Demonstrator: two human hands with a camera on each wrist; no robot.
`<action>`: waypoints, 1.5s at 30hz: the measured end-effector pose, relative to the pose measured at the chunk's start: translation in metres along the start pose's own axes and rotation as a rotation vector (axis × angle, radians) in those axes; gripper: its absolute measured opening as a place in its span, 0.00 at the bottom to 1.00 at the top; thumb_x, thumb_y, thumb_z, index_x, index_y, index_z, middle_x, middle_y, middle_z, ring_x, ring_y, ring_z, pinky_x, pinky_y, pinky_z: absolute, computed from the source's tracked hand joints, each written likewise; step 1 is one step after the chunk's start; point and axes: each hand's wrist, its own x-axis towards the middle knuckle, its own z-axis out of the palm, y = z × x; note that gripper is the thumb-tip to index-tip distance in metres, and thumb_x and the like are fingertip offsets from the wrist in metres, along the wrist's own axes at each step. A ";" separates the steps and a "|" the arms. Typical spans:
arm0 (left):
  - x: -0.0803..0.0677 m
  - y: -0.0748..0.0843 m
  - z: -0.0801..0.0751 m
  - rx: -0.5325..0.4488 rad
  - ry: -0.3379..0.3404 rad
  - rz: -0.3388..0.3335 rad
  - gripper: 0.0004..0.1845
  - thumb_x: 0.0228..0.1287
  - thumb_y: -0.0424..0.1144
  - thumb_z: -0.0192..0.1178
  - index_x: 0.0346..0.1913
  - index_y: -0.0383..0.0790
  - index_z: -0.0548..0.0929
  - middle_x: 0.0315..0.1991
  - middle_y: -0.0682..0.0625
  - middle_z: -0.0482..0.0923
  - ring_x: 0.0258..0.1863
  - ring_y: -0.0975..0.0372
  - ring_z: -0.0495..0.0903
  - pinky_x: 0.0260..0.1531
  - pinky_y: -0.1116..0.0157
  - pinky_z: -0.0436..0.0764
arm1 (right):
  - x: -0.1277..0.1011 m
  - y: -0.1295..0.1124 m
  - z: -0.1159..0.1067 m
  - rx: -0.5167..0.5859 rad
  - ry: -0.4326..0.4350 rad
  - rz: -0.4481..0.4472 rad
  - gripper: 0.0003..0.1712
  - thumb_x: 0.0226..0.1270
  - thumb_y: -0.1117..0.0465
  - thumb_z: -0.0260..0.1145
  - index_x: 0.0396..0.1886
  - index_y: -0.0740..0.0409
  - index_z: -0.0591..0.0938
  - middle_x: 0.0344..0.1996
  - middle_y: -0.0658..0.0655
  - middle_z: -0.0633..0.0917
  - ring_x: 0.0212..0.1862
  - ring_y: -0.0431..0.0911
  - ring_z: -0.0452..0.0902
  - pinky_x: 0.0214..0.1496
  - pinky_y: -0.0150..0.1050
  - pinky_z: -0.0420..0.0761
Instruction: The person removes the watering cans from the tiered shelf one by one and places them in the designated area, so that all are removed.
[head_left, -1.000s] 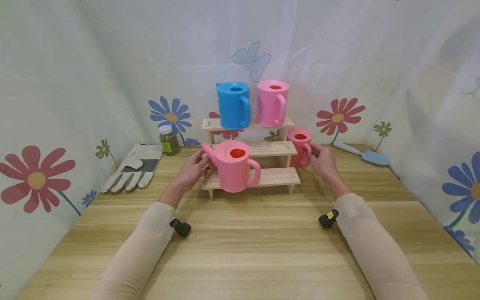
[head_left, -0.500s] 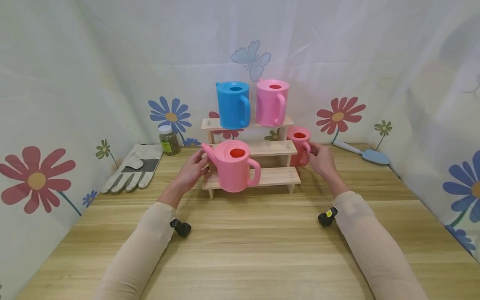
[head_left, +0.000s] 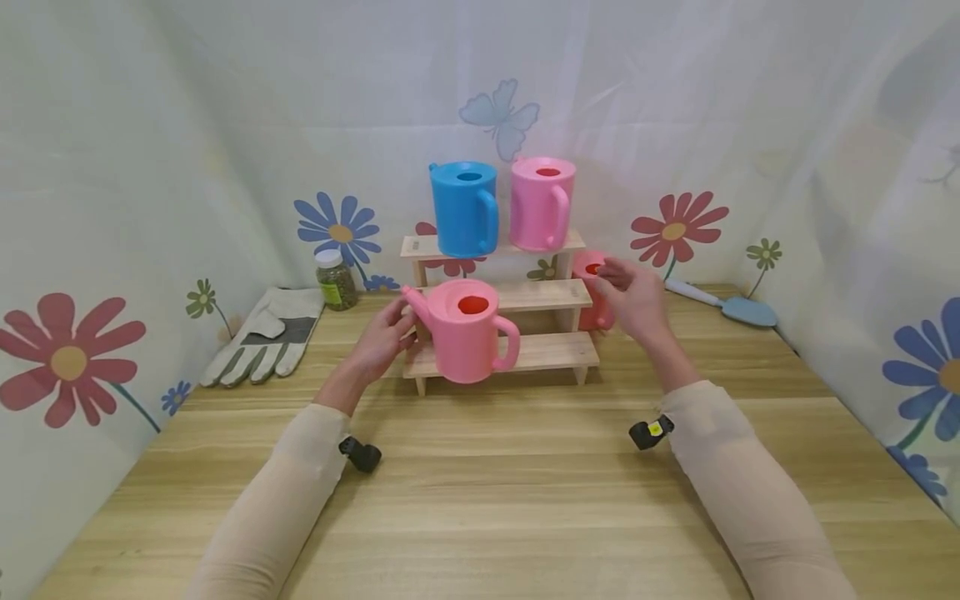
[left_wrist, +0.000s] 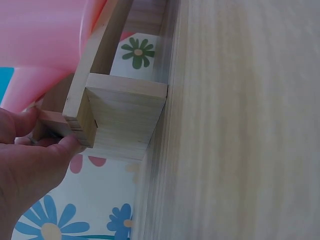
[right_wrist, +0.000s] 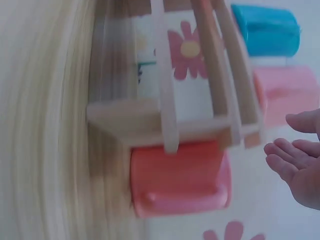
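A three-step wooden shelf [head_left: 551,295] stands at the middle of the table. On its top step are a blue watering can [head_left: 465,208] and a pink one [head_left: 542,204]. A larger pink watering can [head_left: 468,331] sits on the lowest step. My left hand [head_left: 384,336] pinches the shelf's left end, its fingers [left_wrist: 55,145] curled on the wooden step [left_wrist: 120,117]. A small red can [head_left: 597,310] stands on the table by the shelf's right side. My right hand [head_left: 632,296] hovers in front of it with relaxed fingers [right_wrist: 295,160], apart from the red can [right_wrist: 177,177].
A grey work glove [head_left: 262,333] and a small jar [head_left: 337,281] lie at the back left. A blue trowel [head_left: 738,310] lies at the back right. Flowered fabric walls close in the table [head_left: 495,500] on three sides.
My right hand has let go of the red can's handle and risen slightly up and left. The left hand and the shelf have stayed where they were.
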 end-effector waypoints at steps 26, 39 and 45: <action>-0.008 0.007 0.005 -0.012 -0.027 -0.005 0.28 0.70 0.40 0.44 0.70 0.40 0.52 0.65 0.40 0.53 0.62 0.51 0.58 0.59 0.52 0.59 | -0.062 -0.092 0.057 0.302 -0.368 -0.118 0.19 0.55 0.61 0.69 0.47 0.62 0.81 0.41 0.60 0.82 0.43 0.49 0.79 0.44 0.39 0.78; 0.005 -0.009 -0.003 0.010 0.022 0.011 0.27 0.68 0.44 0.47 0.68 0.48 0.59 0.63 0.43 0.59 0.60 0.54 0.62 0.57 0.54 0.64 | -0.071 -0.089 0.072 0.296 -0.314 -0.090 0.19 0.54 0.59 0.69 0.47 0.60 0.82 0.37 0.55 0.84 0.36 0.46 0.77 0.35 0.37 0.78; 0.005 -0.011 -0.004 -0.003 0.025 0.008 0.25 0.69 0.40 0.45 0.68 0.48 0.59 0.63 0.45 0.59 0.61 0.55 0.61 0.56 0.56 0.66 | -0.067 -0.066 0.086 0.354 -0.303 0.089 0.19 0.50 0.47 0.71 0.44 0.41 0.84 0.36 0.43 0.84 0.43 0.40 0.75 0.43 0.40 0.76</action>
